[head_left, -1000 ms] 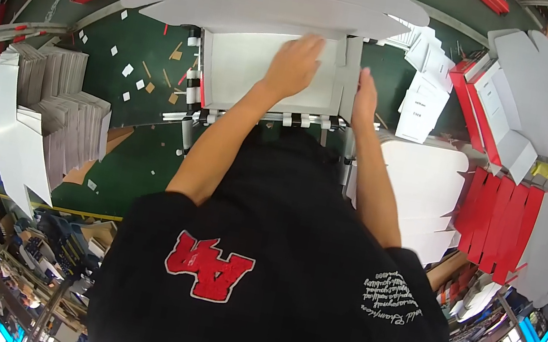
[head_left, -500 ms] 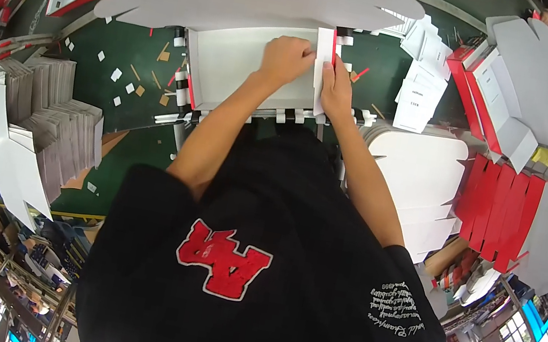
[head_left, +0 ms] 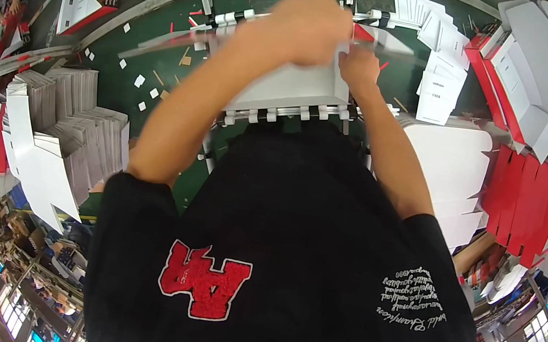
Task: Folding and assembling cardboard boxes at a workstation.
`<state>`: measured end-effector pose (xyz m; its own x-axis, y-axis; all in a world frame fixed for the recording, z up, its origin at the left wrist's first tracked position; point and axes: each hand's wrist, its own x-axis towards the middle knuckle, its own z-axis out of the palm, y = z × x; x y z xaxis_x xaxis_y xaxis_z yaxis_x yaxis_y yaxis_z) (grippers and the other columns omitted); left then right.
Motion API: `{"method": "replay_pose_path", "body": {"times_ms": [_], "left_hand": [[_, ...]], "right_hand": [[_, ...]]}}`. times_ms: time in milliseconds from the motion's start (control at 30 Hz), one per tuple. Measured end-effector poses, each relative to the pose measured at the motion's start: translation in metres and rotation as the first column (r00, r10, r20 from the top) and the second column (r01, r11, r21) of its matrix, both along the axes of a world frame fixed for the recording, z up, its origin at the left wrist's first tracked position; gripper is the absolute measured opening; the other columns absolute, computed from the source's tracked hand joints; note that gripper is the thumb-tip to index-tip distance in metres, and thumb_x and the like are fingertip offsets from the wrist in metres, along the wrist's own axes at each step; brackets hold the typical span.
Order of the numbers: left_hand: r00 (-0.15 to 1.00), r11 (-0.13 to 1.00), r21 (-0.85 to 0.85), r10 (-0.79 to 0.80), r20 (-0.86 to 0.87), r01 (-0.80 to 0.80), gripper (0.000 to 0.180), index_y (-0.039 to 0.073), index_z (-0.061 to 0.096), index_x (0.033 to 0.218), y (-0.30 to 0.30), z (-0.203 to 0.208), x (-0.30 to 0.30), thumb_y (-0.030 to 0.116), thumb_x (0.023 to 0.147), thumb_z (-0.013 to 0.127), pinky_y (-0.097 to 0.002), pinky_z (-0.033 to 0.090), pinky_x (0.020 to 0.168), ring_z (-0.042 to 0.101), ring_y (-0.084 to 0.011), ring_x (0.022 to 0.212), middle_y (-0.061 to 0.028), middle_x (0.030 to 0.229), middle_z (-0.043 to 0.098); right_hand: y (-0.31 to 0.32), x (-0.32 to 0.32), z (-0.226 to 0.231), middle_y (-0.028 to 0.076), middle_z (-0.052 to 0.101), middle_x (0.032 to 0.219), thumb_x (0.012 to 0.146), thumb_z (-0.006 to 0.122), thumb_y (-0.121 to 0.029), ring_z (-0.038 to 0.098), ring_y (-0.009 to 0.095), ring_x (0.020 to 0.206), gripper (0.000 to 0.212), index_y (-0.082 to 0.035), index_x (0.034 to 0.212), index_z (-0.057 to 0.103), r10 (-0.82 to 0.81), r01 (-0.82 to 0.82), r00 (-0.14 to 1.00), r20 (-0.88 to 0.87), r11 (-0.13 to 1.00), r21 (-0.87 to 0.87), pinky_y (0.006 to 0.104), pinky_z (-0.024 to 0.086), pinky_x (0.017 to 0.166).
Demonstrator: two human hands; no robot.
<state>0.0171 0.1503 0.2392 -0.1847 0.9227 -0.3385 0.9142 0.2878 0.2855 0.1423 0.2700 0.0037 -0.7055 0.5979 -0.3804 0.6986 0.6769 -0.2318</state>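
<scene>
A white cardboard box (head_left: 289, 93) with red on its outside lies in front of me on the bench. Its lid, grey inside and wide before, now shows only as a thin blurred strip at the left (head_left: 164, 43) and a pale flap at the right. My left hand (head_left: 312, 27) is over the far side of the box, smeared by motion, its fingers unclear. At the box's right end, my right hand (head_left: 360, 70) has its fingers curled against the end wall, partly hidden.
White frame clips on a metal rail (head_left: 284, 111) run along the box's near edge. Printed white leaflets (head_left: 440, 90) lie to the right, near flat white blanks (head_left: 444, 164) and red sheets (head_left: 522, 200). Folded cardboard stacks (head_left: 80, 129) stand left; paper scraps (head_left: 139, 81) dot the green bench.
My left hand has moved up and away from inside the box, toward its far side. The lid has swung from spread wide to nearly edge-on. My right hand stays at the right end.
</scene>
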Motion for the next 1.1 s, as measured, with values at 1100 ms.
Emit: {"method": "replay_pose_path", "body": {"times_ms": [1100], "left_hand": [[0.538,0.543,0.180,0.839,-0.080,-0.820,0.030,0.001,0.051,0.095,-0.168,-0.225,0.009,0.008,0.070,0.067,-0.0371,0.056,0.066,0.067,-0.0321,0.077,-0.0189,0.095,0.062]], "right_hand": [[0.022,0.028,-0.058,0.018,0.052,0.117,0.089,0.050,-0.018,0.062,0.034,0.099,0.050,-0.001,0.132,0.031,0.240,-0.285,0.955,0.171,0.603,0.745,0.0431,0.053,0.081]]}}
